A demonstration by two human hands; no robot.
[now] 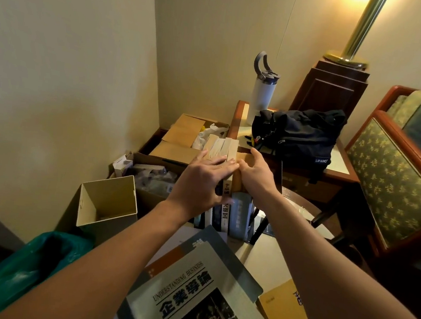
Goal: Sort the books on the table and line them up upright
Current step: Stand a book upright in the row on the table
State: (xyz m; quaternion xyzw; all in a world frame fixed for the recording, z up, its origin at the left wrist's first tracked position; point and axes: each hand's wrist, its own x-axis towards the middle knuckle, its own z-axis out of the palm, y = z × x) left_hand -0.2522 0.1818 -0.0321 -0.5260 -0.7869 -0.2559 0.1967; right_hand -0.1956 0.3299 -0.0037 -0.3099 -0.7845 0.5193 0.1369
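A row of upright books [224,214] stands at the far edge of the table [268,264], spines toward me and pale page edges [222,146] on top. My left hand [202,180] lies flat across the tops with straight fingers, thumb down by the spines. My right hand [254,174] presses flat against a brown-covered book [244,160] at the row's right end, its thumb touching my left fingertips. Near me a grey "Understanding Business" book [189,300] lies flat over an orange-covered one [167,265]. A yellow book [283,312] lies to its right.
Open cardboard boxes [180,140] sit behind the books, and a small empty box [107,200] stands at left above a green-bagged bin [29,270]. A side table [338,165] carries a black bag [300,135] and a white bottle [261,94]. An armchair [394,178] stands at right.
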